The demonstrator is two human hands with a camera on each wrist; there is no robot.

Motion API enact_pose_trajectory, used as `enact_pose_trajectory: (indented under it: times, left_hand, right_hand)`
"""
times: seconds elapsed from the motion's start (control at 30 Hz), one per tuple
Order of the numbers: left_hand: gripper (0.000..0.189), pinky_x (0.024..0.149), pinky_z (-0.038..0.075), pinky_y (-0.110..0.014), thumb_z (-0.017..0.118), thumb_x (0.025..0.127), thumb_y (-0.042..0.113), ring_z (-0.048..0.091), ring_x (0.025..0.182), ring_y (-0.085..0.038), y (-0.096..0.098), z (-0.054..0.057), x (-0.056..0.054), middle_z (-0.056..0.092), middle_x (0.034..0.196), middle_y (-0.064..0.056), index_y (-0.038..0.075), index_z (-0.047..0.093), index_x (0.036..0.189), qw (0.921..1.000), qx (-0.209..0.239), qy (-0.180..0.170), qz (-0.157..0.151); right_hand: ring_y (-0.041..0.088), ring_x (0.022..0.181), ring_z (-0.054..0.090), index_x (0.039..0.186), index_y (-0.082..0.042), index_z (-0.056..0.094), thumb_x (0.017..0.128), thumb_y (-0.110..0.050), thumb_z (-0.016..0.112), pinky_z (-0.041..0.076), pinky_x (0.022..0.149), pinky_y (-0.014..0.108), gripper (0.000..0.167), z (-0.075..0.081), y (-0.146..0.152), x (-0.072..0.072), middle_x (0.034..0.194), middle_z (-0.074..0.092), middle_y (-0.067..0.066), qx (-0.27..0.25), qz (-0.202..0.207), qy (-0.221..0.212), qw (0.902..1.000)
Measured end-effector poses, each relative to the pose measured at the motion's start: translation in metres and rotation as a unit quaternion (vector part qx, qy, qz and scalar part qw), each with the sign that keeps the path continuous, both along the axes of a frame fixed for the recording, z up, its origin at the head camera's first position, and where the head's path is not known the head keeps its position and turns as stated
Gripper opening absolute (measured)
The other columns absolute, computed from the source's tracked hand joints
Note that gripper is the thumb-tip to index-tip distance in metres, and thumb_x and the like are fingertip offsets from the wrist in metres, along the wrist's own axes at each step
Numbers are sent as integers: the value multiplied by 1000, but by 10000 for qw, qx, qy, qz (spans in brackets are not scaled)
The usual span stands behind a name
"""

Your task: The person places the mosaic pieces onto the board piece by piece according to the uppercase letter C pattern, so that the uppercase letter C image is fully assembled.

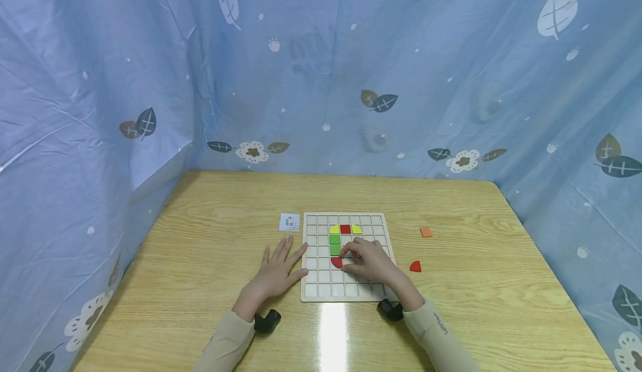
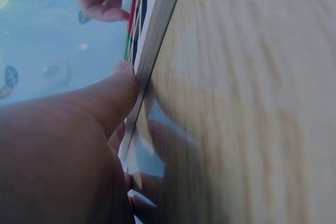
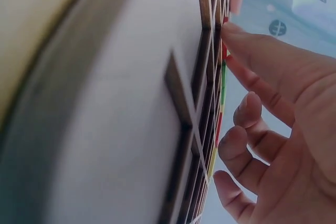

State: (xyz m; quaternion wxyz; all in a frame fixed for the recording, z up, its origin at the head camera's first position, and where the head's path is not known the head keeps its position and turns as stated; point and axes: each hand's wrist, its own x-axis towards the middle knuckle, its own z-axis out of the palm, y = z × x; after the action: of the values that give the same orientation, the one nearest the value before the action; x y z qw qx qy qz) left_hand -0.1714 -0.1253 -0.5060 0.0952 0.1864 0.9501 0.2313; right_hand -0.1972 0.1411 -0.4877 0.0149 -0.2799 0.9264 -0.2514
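Note:
A white grid board (image 1: pixel 316 289) lies on the wooden table. On it, two yellow quarter-circle tiles (image 1: pixel 356 229) flank a red square tile (image 1: pixel 345 229), with green square tiles (image 1: pixel 335 239) running down below the left one. At the lower end of that column, my right hand (image 1: pixel 370 260) pinches a red quarter-circle tile (image 1: pixel 336 262) between thumb and index finger, right at its cell. The other right fingers curl loosely and hide some cells. My left hand (image 1: pixel 273 274) rests with fingers spread, its thumb (image 2: pixel 123 74) and index fingertip at the board's left edge.
A small card (image 1: pixel 289 222) with a printed grid pattern lies off the board's upper left corner. To the right of the board are an orange square tile (image 1: pixel 426 231) and another red quarter-circle tile (image 1: pixel 416 266). A blue patterned curtain (image 1: pixel 321 82) hangs behind the table.

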Motion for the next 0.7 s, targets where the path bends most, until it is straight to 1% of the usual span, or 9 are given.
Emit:
enact_pose_trajectory:
  times: [0.23, 0.47, 0.7]
  left_hand:
    - [60, 109, -2, -62, 43, 95, 46, 3, 142, -35, 0, 0, 1, 8, 155, -16, 23, 26, 148, 10000, 33, 48, -19]
    - [59, 109, -2, -62, 43, 95, 46, 3, 142, -35, 0, 0, 0, 9, 155, -16, 23, 27, 147, 10000, 28, 85, -25]
    - [59, 109, -3, -62, 43, 95, 45, 3, 142, -36, 0, 0, 1, 8, 155, -16, 23, 26, 147, 10000, 17, 77, -33]
  right_hand:
    - [6, 69, 40, 90, -23, 66, 76, -30, 76, 24, 64, 29, 18, -1, 0, 0, 74, 48, -7, 95, -145, 4, 9998]
    - [8, 68, 45, 91, -24, 66, 76, -29, 76, 25, 66, 29, 19, -3, 6, 1, 75, 51, -8, -6, -202, -33, 9998]
    - [6, 63, 40, 91, -24, 66, 76, -28, 76, 25, 65, 29, 19, -3, 17, -1, 71, 47, -7, -82, -347, -69, 9993]
